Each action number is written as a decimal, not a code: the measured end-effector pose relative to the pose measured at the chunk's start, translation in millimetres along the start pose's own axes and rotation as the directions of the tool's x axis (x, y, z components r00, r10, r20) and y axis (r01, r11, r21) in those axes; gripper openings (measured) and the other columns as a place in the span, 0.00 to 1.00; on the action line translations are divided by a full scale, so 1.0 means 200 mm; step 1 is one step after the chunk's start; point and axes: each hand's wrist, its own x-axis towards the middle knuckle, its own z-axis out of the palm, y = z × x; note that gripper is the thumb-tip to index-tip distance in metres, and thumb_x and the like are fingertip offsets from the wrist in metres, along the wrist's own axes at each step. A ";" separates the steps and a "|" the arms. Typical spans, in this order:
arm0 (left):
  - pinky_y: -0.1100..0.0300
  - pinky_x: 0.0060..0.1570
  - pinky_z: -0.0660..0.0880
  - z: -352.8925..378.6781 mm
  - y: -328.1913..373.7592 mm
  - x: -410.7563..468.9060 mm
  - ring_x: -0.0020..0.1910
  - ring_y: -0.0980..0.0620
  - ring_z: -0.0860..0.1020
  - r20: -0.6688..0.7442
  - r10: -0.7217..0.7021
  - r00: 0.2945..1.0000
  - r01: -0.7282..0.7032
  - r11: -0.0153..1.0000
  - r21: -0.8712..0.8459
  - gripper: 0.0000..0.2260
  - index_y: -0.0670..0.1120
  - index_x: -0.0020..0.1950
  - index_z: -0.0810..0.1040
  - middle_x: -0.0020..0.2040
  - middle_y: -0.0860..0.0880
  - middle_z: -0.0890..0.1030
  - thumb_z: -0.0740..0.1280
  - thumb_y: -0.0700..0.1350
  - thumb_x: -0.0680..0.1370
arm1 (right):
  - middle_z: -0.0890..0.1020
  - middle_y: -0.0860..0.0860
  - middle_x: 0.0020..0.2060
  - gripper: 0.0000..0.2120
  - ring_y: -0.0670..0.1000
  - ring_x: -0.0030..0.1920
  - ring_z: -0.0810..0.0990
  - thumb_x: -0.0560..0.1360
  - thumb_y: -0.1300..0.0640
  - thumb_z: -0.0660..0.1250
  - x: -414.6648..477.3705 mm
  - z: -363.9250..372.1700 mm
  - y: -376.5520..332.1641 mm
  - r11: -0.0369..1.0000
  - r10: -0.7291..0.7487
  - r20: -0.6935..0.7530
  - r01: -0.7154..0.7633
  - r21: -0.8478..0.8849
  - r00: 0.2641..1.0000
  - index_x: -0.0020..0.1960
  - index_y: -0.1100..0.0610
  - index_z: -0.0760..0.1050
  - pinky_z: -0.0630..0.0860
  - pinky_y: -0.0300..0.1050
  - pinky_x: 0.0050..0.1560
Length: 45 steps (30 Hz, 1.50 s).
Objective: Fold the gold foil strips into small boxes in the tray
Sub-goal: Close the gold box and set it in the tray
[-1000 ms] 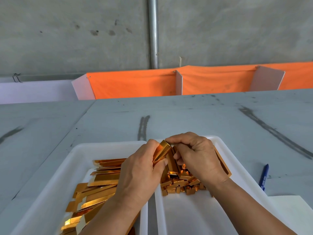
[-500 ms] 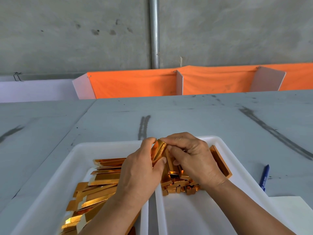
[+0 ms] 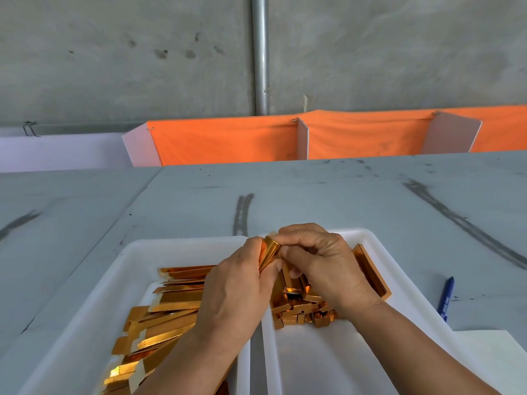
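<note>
Where the trays' (image 3: pixel 244 372) inner rims meet, left hand (image 3: pixel 236 289) and right hand (image 3: pixel 325 266) each clamp a grip on one gold foil strip (image 3: pixel 269 251). Folded boxes (image 3: pixel 299 316), seemingly, crowd the right tray's (image 3: pixel 373 240) upper end.

Left hand (image 3: pixel 236 292) with left forearm (image 3: pixel 182 363), right hand (image 3: pixel 328 269) with right forearm (image 3: pixel 413 346). All bare. Knuckles creased; faint tendon ridges on the backs of the hands. Forearms cut by lower edge.

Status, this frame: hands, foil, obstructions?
Left hand and right hand pinch one gold strip, mid-fold. Flat strips in left tray, folded boxes in right tray. Nothing blocking.
</note>
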 end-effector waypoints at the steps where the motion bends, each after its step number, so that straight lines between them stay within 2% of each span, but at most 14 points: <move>1: 0.73 0.28 0.62 0.00 0.00 0.00 0.31 0.60 0.70 -0.001 0.003 1.000 -0.003 1.000 0.001 0.14 0.52 0.59 0.71 0.34 0.60 0.67 0.62 0.58 0.78 | 0.83 0.44 0.50 0.16 0.49 0.40 0.82 0.77 0.67 0.68 0.00 0.00 0.00 1.000 0.012 -0.002 -0.012 0.014 1.000 0.47 0.47 0.86 0.79 0.40 0.41; 4: 0.73 0.29 0.64 -0.01 0.00 0.00 0.33 0.59 0.72 -0.013 0.003 1.000 -0.003 1.000 -0.004 0.14 0.52 0.59 0.71 0.36 0.59 0.70 0.62 0.58 0.78 | 0.82 0.45 0.52 0.16 0.44 0.35 0.80 0.78 0.66 0.68 -0.01 0.01 -0.01 0.999 0.028 0.010 -0.028 0.046 1.000 0.48 0.46 0.86 0.78 0.38 0.38; 9: 0.73 0.29 0.65 -0.01 0.00 0.00 0.34 0.58 0.73 -0.016 -0.004 1.000 0.004 1.000 -0.003 0.15 0.52 0.60 0.70 0.37 0.59 0.70 0.59 0.58 0.78 | 0.81 0.45 0.52 0.14 0.43 0.35 0.79 0.78 0.63 0.68 -0.02 0.02 -0.03 1.000 0.026 0.062 -0.026 0.004 0.998 0.50 0.45 0.85 0.78 0.38 0.39; 11: 0.73 0.29 0.64 -0.01 0.00 0.00 0.34 0.58 0.73 -0.023 0.001 1.000 -0.002 1.000 -0.010 0.16 0.52 0.60 0.70 0.38 0.59 0.70 0.58 0.59 0.78 | 0.82 0.46 0.50 0.12 0.45 0.35 0.80 0.78 0.62 0.68 -0.02 0.02 -0.03 0.999 0.041 0.057 -0.041 -0.007 0.998 0.51 0.45 0.84 0.80 0.39 0.40; 14: 0.74 0.30 0.64 -0.01 0.01 0.00 0.35 0.58 0.73 -0.033 0.022 0.999 -0.022 1.000 -0.009 0.18 0.52 0.61 0.70 0.39 0.59 0.71 0.56 0.61 0.77 | 0.83 0.48 0.39 0.12 0.45 0.33 0.80 0.79 0.61 0.68 -0.03 0.02 -0.03 0.998 0.061 0.009 -0.061 0.020 0.998 0.52 0.45 0.83 0.80 0.40 0.41; 18: 0.73 0.32 0.67 -0.01 0.02 0.00 0.36 0.59 0.74 -0.047 0.030 0.998 -0.030 1.000 -0.002 0.18 0.52 0.62 0.70 0.40 0.59 0.72 0.58 0.60 0.77 | 0.83 0.48 0.49 0.12 0.41 0.34 0.80 0.78 0.63 0.67 -0.03 0.02 -0.04 0.998 0.021 0.016 -0.022 0.052 1.000 0.52 0.48 0.85 0.77 0.37 0.38; 23: 0.70 0.37 0.73 -0.01 0.02 0.00 0.38 0.59 0.75 -0.024 0.022 0.999 -0.022 1.000 0.023 0.17 0.53 0.64 0.68 0.42 0.59 0.72 0.60 0.58 0.78 | 0.83 0.51 0.48 0.09 0.42 0.35 0.80 0.78 0.62 0.68 -0.03 0.02 -0.04 0.997 0.070 0.063 -0.072 0.020 0.996 0.52 0.52 0.84 0.78 0.36 0.38; 26: 0.72 0.36 0.71 -0.02 0.02 0.00 0.37 0.59 0.74 -0.029 0.024 0.999 -0.024 1.000 0.016 0.17 0.52 0.63 0.69 0.41 0.60 0.72 0.61 0.58 0.78 | 0.83 0.54 0.41 0.07 0.46 0.32 0.79 0.78 0.61 0.69 -0.03 0.02 -0.04 0.997 0.069 0.057 -0.071 0.040 0.996 0.50 0.50 0.80 0.79 0.39 0.38; 29: 0.73 0.34 0.69 -0.02 0.02 0.00 0.36 0.59 0.74 -0.036 0.030 0.999 -0.030 0.999 0.011 0.17 0.52 0.62 0.70 0.40 0.59 0.72 0.60 0.59 0.77 | 0.83 0.50 0.42 0.09 0.49 0.30 0.78 0.78 0.63 0.69 -0.02 0.01 -0.04 0.994 0.053 0.016 -0.055 0.096 0.998 0.52 0.50 0.78 0.79 0.47 0.39; 33: 0.73 0.34 0.69 -0.02 0.02 0.00 0.36 0.59 0.74 -0.052 0.040 0.998 -0.040 0.999 0.001 0.21 0.52 0.61 0.70 0.40 0.59 0.71 0.55 0.62 0.75 | 0.84 0.47 0.37 0.12 0.43 0.30 0.79 0.79 0.61 0.68 -0.03 0.01 -0.04 1.000 0.015 0.004 -0.015 0.026 1.000 0.53 0.44 0.82 0.78 0.36 0.36; 35: 0.73 0.34 0.69 -0.02 0.02 0.00 0.36 0.59 0.74 -0.052 0.039 0.998 -0.039 0.999 0.002 0.23 0.52 0.62 0.70 0.40 0.59 0.71 0.53 0.63 0.74 | 0.84 0.46 0.36 0.11 0.40 0.31 0.79 0.79 0.60 0.68 -0.04 0.02 -0.04 1.000 0.013 0.006 -0.013 0.014 1.000 0.51 0.45 0.83 0.77 0.34 0.35; 39: 0.74 0.32 0.67 -0.03 0.02 0.00 0.35 0.59 0.73 -0.053 0.038 0.998 -0.037 0.999 0.009 0.23 0.52 0.61 0.70 0.39 0.59 0.71 0.52 0.63 0.73 | 0.85 0.48 0.44 0.09 0.40 0.32 0.80 0.79 0.60 0.68 -0.03 0.02 -0.04 1.000 0.021 0.005 -0.021 0.017 1.000 0.51 0.48 0.84 0.77 0.35 0.35; 42: 0.75 0.31 0.64 -0.03 0.03 0.00 0.33 0.59 0.72 -0.053 0.040 0.998 -0.039 0.999 0.028 0.20 0.52 0.60 0.71 0.38 0.59 0.70 0.56 0.62 0.75 | 0.84 0.50 0.37 0.07 0.46 0.30 0.79 0.79 0.61 0.68 -0.02 0.02 -0.04 0.991 0.059 -0.015 -0.057 0.119 0.998 0.51 0.50 0.82 0.78 0.39 0.33; 45: 0.74 0.30 0.62 -0.04 0.03 0.00 0.33 0.58 0.71 -0.053 0.068 0.996 -0.064 0.995 0.072 0.16 0.52 0.59 0.72 0.38 0.59 0.71 0.62 0.59 0.77 | 0.84 0.51 0.36 0.07 0.50 0.32 0.80 0.79 0.60 0.67 -0.01 0.01 -0.04 0.986 0.065 -0.053 -0.056 0.160 0.996 0.52 0.50 0.81 0.79 0.42 0.33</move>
